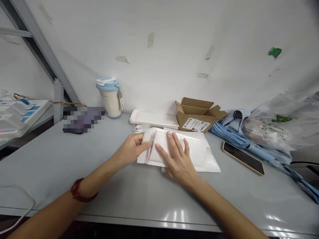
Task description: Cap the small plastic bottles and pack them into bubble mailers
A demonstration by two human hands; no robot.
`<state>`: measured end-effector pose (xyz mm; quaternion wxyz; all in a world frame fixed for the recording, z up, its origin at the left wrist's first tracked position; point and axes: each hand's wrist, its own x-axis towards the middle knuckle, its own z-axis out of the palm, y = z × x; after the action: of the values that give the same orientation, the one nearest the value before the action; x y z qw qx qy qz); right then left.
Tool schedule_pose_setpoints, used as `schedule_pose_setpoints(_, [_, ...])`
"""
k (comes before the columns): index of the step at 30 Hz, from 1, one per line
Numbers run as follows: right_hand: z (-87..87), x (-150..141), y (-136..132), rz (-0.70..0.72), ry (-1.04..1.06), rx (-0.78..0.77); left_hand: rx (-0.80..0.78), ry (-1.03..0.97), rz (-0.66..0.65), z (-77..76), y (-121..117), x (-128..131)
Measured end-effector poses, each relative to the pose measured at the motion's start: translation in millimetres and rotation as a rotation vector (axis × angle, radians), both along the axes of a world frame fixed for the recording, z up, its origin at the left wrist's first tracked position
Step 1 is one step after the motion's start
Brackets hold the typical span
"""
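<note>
A stack of white bubble mailers [199, 154] lies on the grey table [74, 159] in front of me. My left hand [131, 147] pinches the left end flap of the top mailer, fingers closed on its edge. My right hand [176, 156] lies flat on top of the same mailer with fingers stretched out, pressing it down. A red bead bracelet [81, 192] circles my left wrist.
A white and blue cup [111, 98] stands by the wall. A white flat tray [154, 118], an open cardboard box [196, 114], a phone [243, 157], a folded blue umbrella [239, 139] and plastic bags [276, 124] lie behind and right. A metal frame stands left.
</note>
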<state>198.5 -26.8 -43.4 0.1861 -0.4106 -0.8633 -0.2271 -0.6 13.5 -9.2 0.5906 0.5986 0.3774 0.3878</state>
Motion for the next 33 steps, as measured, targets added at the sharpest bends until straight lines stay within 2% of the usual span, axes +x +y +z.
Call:
schedule_pose_setpoints(3, [4.0,0,-5,0.076,0.042,-0.054,0.084,0.115,-0.08,-2.5,-8,6])
schedule_pose_setpoints(9, [7.9,3,-7,0.042,0.101,-0.097,0.131,0.203,-0.113,-4.5,-17,12])
schedule_pose_setpoints(16, [9.1,11,-3,0.078,0.144,-0.042,0.064,0.228,-0.032,-5.7,-15,13])
schedule_pose_setpoints(23, [8.9,19,5,0.086,0.195,0.005,0.041,0.219,0.041,2.3,-8,8])
schedule_pose_setpoints(33, [6.4,24,11,0.121,0.277,0.048,0.028,0.199,0.055,2.5,-4,3])
